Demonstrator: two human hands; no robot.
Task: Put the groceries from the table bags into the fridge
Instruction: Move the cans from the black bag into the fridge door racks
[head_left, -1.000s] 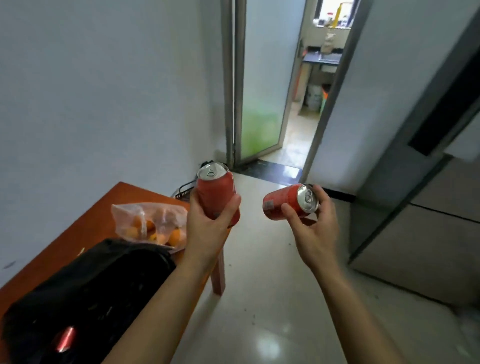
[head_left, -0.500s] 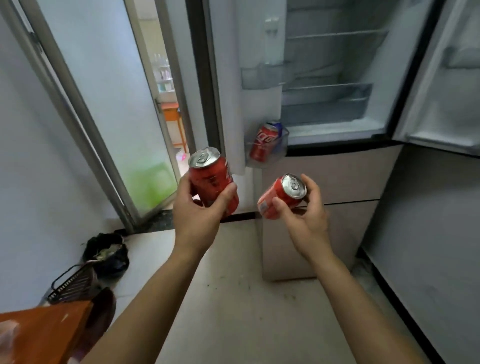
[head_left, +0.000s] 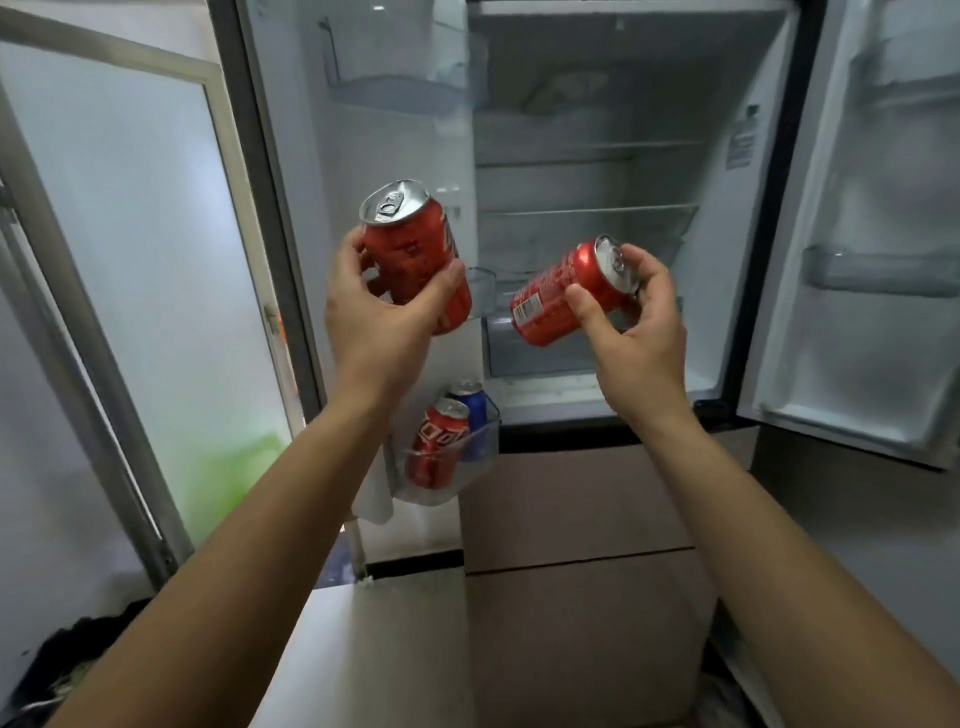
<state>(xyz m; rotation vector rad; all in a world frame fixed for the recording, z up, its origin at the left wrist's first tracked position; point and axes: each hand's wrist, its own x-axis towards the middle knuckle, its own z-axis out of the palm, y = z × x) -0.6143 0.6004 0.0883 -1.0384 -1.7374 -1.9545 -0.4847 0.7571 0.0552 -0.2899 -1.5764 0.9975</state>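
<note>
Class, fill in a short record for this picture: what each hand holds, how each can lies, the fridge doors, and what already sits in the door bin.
left hand: grips upright red can, top up
right hand: grips tipped red can, top towards the right
fridge: both upper doors open
door bin: on the left door, holds stored red can and blue can
</note>
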